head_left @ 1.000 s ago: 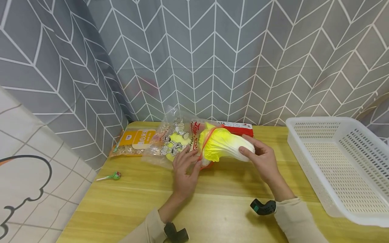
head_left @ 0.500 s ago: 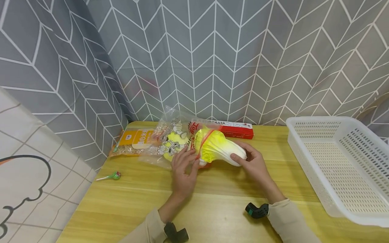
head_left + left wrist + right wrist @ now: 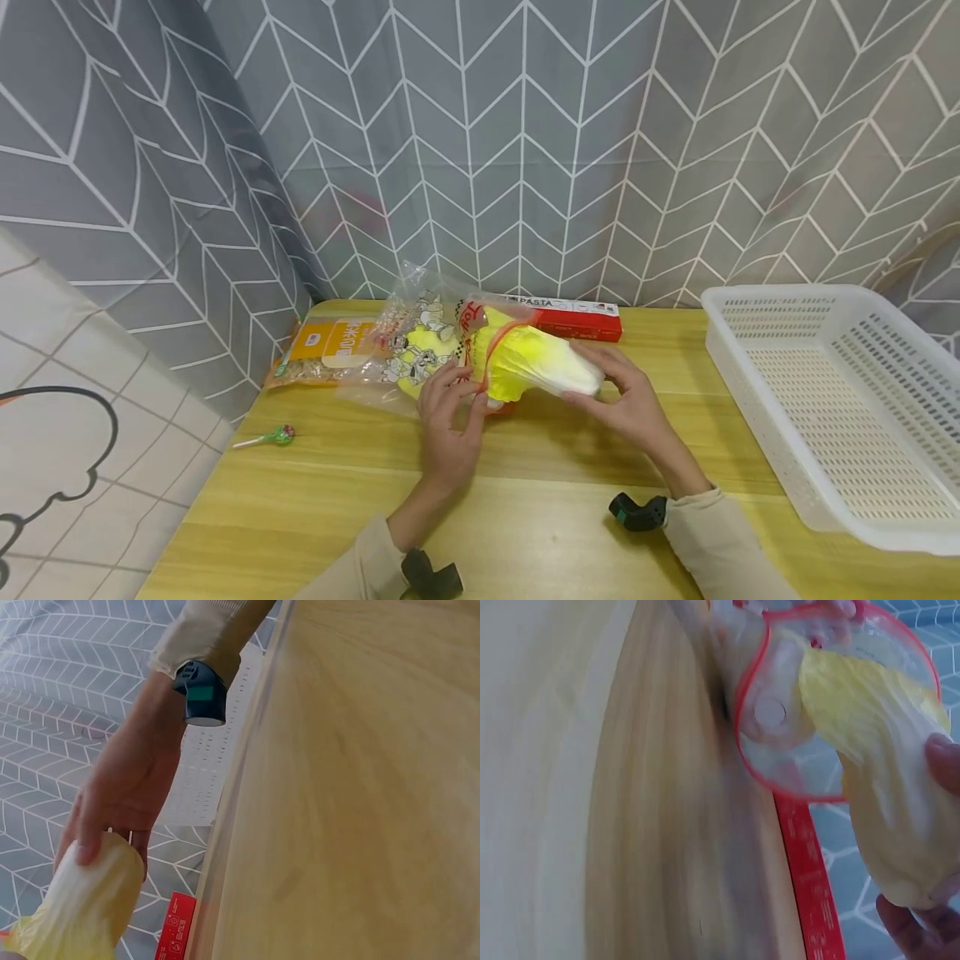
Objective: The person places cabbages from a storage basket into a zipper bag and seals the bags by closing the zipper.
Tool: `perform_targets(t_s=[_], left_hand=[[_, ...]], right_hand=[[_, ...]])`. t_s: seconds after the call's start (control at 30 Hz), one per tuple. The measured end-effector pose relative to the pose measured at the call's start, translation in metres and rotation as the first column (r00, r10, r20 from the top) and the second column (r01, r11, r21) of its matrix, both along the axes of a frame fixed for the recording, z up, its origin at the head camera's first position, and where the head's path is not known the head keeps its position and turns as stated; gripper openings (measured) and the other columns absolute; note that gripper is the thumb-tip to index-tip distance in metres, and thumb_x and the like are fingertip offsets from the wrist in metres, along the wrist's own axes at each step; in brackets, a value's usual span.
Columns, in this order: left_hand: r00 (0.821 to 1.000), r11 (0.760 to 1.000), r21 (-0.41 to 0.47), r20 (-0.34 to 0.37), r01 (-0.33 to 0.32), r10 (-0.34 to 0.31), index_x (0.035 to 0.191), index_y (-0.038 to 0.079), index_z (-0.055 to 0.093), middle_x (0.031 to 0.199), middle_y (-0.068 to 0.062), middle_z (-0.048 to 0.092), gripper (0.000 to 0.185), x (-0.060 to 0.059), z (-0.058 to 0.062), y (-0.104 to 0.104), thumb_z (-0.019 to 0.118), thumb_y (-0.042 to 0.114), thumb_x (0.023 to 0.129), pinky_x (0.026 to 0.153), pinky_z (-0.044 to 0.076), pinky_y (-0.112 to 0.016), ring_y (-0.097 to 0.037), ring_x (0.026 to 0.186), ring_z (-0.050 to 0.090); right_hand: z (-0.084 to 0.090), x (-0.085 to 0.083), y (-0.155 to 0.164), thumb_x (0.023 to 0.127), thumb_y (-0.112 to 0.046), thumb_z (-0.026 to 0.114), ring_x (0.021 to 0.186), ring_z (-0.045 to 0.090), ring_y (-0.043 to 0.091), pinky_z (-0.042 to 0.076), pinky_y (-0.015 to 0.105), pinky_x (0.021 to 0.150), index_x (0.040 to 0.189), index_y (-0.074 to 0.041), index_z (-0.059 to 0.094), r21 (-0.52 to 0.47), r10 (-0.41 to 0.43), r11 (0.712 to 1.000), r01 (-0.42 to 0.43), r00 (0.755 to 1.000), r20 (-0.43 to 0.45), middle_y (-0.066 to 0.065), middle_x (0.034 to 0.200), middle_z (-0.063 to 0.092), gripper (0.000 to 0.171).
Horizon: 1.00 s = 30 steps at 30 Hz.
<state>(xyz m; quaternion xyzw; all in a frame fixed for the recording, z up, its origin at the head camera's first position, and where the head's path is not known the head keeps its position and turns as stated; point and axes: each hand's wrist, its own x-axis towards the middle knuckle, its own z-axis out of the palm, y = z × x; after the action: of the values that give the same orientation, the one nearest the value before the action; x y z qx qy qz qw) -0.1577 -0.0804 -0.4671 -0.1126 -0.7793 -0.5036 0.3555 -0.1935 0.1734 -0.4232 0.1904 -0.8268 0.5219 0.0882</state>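
Note:
My right hand [image 3: 626, 400] grips a napa cabbage [image 3: 551, 362] by its white base, thumb on one side and fingers on the other. The cabbage's yellow leafy end is inside the red-rimmed mouth of a clear printed plastic bag [image 3: 420, 333]. At that mouth my left hand [image 3: 450, 437] pinches the red rim. In the right wrist view the rim [image 3: 740, 735] forms a wide loop around the leaves. A pale item with a round end [image 3: 769, 712] lies deeper in the bag, and yellow shows through the plastic.
A red and white pasta box [image 3: 581, 321] lies behind the bag, against the curtain. Left of it is an orange snack packet [image 3: 322, 350]. A green-wrapped lollipop [image 3: 281, 434] lies at the table's left. On the right stands a white perforated basket [image 3: 772, 433].
My right hand has moved left and slightly down, bringing the cabbage's leafy end further into the bag's mouth. My left hand stays at the rim.

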Motion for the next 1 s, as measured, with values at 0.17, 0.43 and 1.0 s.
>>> perform_targets(t_s=[0.17, 0.43, 1.0], left_hand=[[0.999, 1.0, -0.002, -0.033, 0.022, -0.022, 0.097, 0.014, 0.073, 0.127, -0.007, 0.067, 0.005, 0.0, -0.002, 0.001, 0.072, 0.013, 0.093, 0.121, 0.024, -0.055, -0.033, 0.141, 0.046], [0.996, 0.998, -0.013, -0.059, 0.063, -0.064, 0.095, 0.015, 0.072, 0.128, -0.008, 0.065, 0.005, 0.0, -0.005, 0.006, 0.073, 0.011, 0.091, 0.118, 0.024, -0.06, -0.035, 0.141, 0.044], [0.989, 0.991, 0.028, -0.065, 0.132, -0.13, 0.093, 0.011, 0.072, 0.123, -0.014, 0.06, 0.009, 0.002, -0.003, 0.008, 0.074, 0.003, 0.088, 0.121, 0.024, -0.058, -0.039, 0.141, 0.042]], right_hand=[[0.002, 0.002, -0.012, 0.09, -0.016, 0.078, 0.106, 0.058, 0.013, 0.054, 0.014, 0.085, 0.145, -0.015, 0.058, -0.165, -0.064, 0.982, 0.089, 0.986, 0.153, 0.005, 0.142, 0.061, 0.058], [0.008, 0.008, -0.031, 0.101, -0.026, 0.064, 0.105, 0.06, 0.012, 0.055, 0.018, 0.088, 0.145, -0.012, 0.055, -0.485, 0.071, 0.846, 0.222, 0.854, 0.515, -0.007, 0.123, 0.061, 0.047], [-0.003, 0.008, -0.034, 0.091, -0.003, 0.073, 0.116, 0.06, 0.008, 0.054, 0.016, 0.094, 0.151, -0.012, 0.048, -0.377, 0.033, 0.924, 0.059, 0.972, 0.234, 0.008, 0.151, 0.051, 0.066]])
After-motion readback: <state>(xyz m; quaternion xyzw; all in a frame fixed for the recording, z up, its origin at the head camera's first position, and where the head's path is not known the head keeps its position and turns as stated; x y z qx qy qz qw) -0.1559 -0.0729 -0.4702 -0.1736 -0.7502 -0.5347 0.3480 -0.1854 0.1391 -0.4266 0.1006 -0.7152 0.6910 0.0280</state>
